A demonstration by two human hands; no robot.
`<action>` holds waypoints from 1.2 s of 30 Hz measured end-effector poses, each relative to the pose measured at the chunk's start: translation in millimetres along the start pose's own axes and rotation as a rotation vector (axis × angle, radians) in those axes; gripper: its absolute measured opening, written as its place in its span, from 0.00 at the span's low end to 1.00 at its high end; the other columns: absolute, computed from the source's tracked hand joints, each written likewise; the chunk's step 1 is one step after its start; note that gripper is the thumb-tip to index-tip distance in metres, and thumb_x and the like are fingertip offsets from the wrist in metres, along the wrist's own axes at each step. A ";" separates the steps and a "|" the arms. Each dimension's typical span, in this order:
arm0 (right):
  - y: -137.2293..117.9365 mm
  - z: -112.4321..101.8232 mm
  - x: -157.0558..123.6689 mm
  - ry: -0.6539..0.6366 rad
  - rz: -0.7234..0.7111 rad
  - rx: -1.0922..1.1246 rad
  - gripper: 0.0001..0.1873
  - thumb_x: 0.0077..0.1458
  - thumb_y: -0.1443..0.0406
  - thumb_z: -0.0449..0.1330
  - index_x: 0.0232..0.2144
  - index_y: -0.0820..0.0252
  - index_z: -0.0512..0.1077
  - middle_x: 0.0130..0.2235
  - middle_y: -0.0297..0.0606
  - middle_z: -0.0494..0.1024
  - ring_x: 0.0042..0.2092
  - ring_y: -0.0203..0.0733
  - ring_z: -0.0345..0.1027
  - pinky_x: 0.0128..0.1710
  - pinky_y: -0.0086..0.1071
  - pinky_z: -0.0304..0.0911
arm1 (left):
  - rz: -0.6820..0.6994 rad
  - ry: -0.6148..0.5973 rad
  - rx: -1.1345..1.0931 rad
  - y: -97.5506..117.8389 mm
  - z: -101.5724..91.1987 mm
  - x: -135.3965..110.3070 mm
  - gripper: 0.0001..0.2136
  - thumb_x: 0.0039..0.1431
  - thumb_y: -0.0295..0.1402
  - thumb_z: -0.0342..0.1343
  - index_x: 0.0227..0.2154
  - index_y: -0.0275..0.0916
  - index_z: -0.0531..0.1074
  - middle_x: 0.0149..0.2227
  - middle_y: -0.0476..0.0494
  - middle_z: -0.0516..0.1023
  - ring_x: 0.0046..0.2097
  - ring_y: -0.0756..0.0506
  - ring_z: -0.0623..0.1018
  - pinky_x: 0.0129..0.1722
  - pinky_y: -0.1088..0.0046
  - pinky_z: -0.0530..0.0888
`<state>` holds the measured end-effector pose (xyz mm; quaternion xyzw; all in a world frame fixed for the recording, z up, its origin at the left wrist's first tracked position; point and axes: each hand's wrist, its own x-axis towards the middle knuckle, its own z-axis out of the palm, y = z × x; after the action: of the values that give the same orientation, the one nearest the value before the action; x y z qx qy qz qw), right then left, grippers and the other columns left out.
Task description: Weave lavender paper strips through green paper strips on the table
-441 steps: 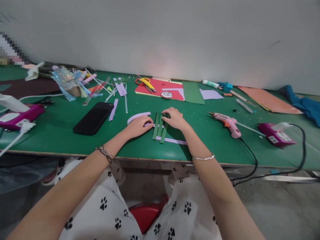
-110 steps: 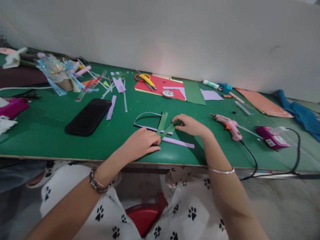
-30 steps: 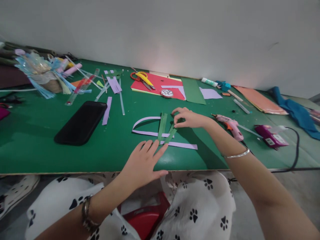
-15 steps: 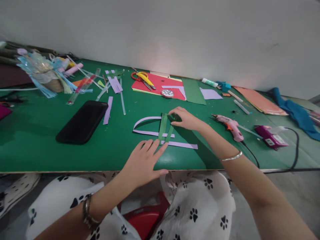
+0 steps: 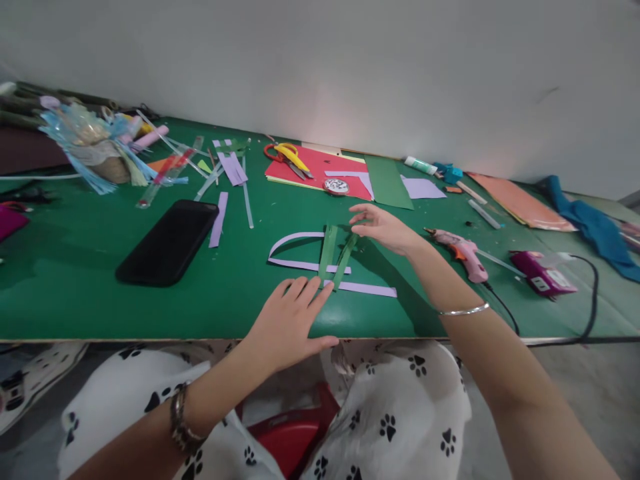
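Two green paper strips [image 5: 334,257] lie across lilac paper strips [image 5: 295,265] near the front of the green table [image 5: 100,293]. My left hand [image 5: 290,327] rests flat at the table's front edge, fingers stretched out, its fingertips touching the near ends of the green strips. My right hand [image 5: 383,228] hovers just past the far ends of the strips, fingers spread and holding nothing. One lilac strip curves into an arch on the left; another [image 5: 367,289] runs to the right.
A black phone [image 5: 167,242] lies to the left. Scissors [image 5: 285,154] sit on red paper [image 5: 320,173] at the back. A pink glue gun [image 5: 460,251] with its cable and a magenta device [image 5: 543,278] lie right. Loose strips [image 5: 230,170] and a ribbon bundle [image 5: 95,143] crowd the back left.
My right hand has let go of the far ends of the green strips and lifted slightly with fingers spread. My left hand has stayed flat at the front edge.
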<state>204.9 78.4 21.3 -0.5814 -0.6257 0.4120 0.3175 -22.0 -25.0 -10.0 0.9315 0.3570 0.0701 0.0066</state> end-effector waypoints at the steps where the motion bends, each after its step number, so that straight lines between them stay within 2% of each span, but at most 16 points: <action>1: -0.2 -0.8 -0.8 -0.008 0.001 0.017 0.21 0.39 0.68 0.60 0.40 0.60 0.63 0.34 0.33 0.69 0.33 0.33 0.64 0.35 0.30 0.62 | 0.000 0.002 0.001 0.1 0.0 0.2 0.33 0.55 0.53 0.43 0.57 0.35 0.58 0.50 0.35 0.68 0.48 0.38 0.67 0.46 0.61 0.64; 7: -1.9 -2.2 2.3 -0.132 -0.039 -0.136 0.11 0.41 0.72 0.57 0.32 0.61 0.67 0.29 0.32 0.71 0.31 0.33 0.65 0.37 0.31 0.62 | 0.013 0.013 0.019 0.3 -0.1 0.1 0.30 0.55 0.53 0.44 0.56 0.40 0.59 0.50 0.36 0.68 0.48 0.38 0.67 0.46 0.61 0.65; 11: -7.0 -2.6 5.9 -0.111 -0.114 -0.255 0.12 0.43 0.70 0.58 0.35 0.61 0.67 0.31 0.34 0.72 0.32 0.34 0.66 0.35 0.31 0.63 | 0.026 0.009 0.033 -0.4 -0.1 -0.5 0.29 0.55 0.53 0.43 0.55 0.41 0.61 0.50 0.36 0.68 0.49 0.38 0.67 0.46 0.61 0.65; 14: -10.6 -2.6 3.5 -0.072 -0.045 -0.361 0.16 0.44 0.66 0.60 0.38 0.62 0.67 0.33 0.36 0.72 0.31 0.34 0.66 0.32 0.30 0.63 | 0.036 0.011 0.028 -1.1 0.1 -1.0 0.29 0.56 0.52 0.44 0.55 0.40 0.61 0.50 0.36 0.68 0.49 0.38 0.68 0.46 0.61 0.66; 17: -14.3 -3.6 -3.0 -0.103 0.084 -0.429 0.16 0.45 0.64 0.59 0.39 0.63 0.67 0.31 0.36 0.71 0.27 0.32 0.64 0.26 0.27 0.61 | 0.039 0.013 0.020 -1.5 0.3 -1.3 0.29 0.55 0.52 0.44 0.55 0.41 0.61 0.50 0.36 0.68 0.49 0.38 0.68 0.46 0.62 0.66; 20: -16.1 -5.1 -8.4 -0.163 0.140 -0.406 0.12 0.49 0.64 0.57 0.37 0.63 0.68 0.26 0.34 0.71 0.25 0.31 0.62 0.24 0.25 0.59 | 0.041 0.009 0.018 -1.5 0.4 -1.2 0.29 0.55 0.52 0.45 0.55 0.41 0.61 0.51 0.36 0.68 0.49 0.39 0.68 0.46 0.62 0.66; 23: -11.6 -3.4 -8.1 -0.129 0.163 -0.348 0.12 0.49 0.66 0.56 0.38 0.64 0.69 0.26 0.35 0.72 0.25 0.31 0.63 0.25 0.25 0.61 | 0.035 0.004 0.019 -1.1 0.2 -1.2 0.28 0.55 0.51 0.45 0.55 0.41 0.61 0.51 0.36 0.68 0.49 0.38 0.68 0.47 0.61 0.66; 25: -5.1 0.1 -5.5 -0.058 0.122 -0.375 0.13 0.47 0.67 0.58 0.39 0.65 0.69 0.28 0.36 0.73 0.27 0.32 0.65 0.29 0.27 0.63 | 0.032 -0.004 0.018 -0.8 0.1 -1.3 0.29 0.55 0.51 0.45 0.56 0.41 0.60 0.51 0.36 0.68 0.49 0.38 0.68 0.47 0.60 0.66; 28: 4.1 7.3 -1.9 0.047 -0.086 -0.540 0.15 0.41 0.67 0.62 0.36 0.63 0.71 0.34 0.40 0.72 0.36 0.39 0.66 0.37 0.33 0.63 | 0.034 -0.005 0.015 -0.7 0.5 -1.7 0.29 0.55 0.51 0.45 0.56 0.40 0.60 0.51 0.35 0.68 0.50 0.38 0.67 0.47 0.60 0.66; 30: 6.3 12.2 -0.8 0.070 -0.192 -0.638 0.17 0.39 0.67 0.63 0.36 0.63 0.72 0.36 0.41 0.71 0.39 0.41 0.65 0.40 0.36 0.62 | 0.037 0.001 0.015 -0.8 0.6 -2.0 0.29 0.56 0.51 0.45 0.56 0.40 0.60 0.51 0.35 0.67 0.50 0.37 0.67 0.47 0.59 0.65; 32: 4.9 16.4 -0.1 0.056 -0.185 -0.681 0.17 0.40 0.68 0.62 0.37 0.64 0.71 0.34 0.40 0.71 0.36 0.40 0.64 0.39 0.35 0.61 | 0.038 0.001 0.014 -0.8 0.3 -2.0 0.28 0.56 0.51 0.45 0.56 0.40 0.60 0.51 0.34 0.67 0.50 0.37 0.67 0.47 0.59 0.65; 36: -3.4 21.2 1.5 0.003 -0.040 -0.619 0.14 0.42 0.70 0.59 0.36 0.65 0.71 0.25 0.32 0.67 0.27 0.33 0.60 0.30 0.29 0.57 | 0.035 -0.016 0.009 -0.7 -1.6 -1.2 0.28 0.56 0.50 0.46 0.55 0.40 0.61 0.51 0.34 0.68 0.50 0.37 0.67 0.47 0.59 0.65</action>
<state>184.5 76.9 14.4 -0.6388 -0.7321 0.1946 0.1343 -23.5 -25.4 -8.6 0.9382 0.3406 0.0613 0.0042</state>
